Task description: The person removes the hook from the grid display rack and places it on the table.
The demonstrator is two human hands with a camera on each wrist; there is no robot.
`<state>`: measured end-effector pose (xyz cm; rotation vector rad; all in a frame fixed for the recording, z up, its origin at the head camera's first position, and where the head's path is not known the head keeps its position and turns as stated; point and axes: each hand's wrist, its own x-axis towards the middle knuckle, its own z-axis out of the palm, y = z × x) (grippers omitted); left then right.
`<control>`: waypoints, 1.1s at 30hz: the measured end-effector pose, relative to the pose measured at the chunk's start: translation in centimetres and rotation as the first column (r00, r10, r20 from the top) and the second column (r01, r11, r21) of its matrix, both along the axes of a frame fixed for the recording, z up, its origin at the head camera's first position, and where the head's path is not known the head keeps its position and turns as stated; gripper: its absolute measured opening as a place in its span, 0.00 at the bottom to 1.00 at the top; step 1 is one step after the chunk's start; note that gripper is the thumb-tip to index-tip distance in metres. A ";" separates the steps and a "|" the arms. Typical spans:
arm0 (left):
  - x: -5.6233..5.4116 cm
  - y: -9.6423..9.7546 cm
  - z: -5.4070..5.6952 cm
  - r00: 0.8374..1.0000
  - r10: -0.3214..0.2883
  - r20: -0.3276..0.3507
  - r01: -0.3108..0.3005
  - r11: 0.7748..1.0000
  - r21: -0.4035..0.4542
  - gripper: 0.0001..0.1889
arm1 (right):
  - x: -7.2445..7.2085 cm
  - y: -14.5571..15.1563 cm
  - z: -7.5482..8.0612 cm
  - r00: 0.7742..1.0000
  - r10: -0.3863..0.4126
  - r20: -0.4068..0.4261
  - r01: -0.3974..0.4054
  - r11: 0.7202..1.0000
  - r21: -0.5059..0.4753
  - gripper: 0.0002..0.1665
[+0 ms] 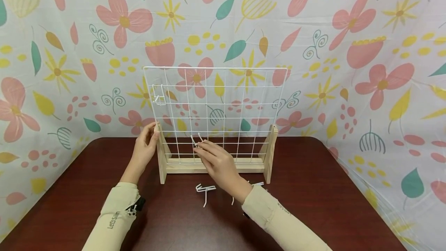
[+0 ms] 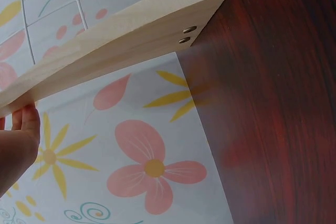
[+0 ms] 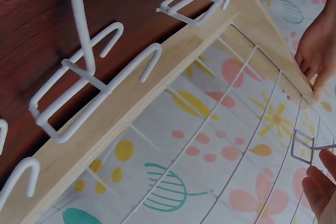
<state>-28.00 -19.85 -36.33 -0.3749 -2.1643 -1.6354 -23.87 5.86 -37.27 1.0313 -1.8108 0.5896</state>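
Note:
A white wire grid panel (image 1: 216, 118) stands upright in a pale wooden stand (image 1: 216, 169). My left hand (image 1: 145, 142) holds the top of the stand's left upright (image 2: 121, 45), its fingertips against the wood in the left wrist view. In front of the grid's lower middle, my right hand (image 1: 219, 162) pinches a white wire hook (image 3: 303, 147) by its prong, the hook's frame pointing up and left in the head view. Whether this hook touches the grid, I cannot tell. Another white hook (image 1: 159, 98) hangs at the grid's upper left.
On the dark red-brown table (image 1: 167, 216), a loose white hook (image 1: 205, 189) lies in front of the stand. More hooks (image 1: 258, 184) lie to its right, partly hidden by my right forearm. A flower-printed cloth (image 1: 223, 26) hangs behind the table.

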 end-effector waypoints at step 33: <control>1.9 0.7 2.2 0.999 0.008 0.044 -0.009 1.000 0.003 0.21 | 1.5 4.6 -0.6 0.997 0.063 -0.049 -0.061 0.998 0.034 0.14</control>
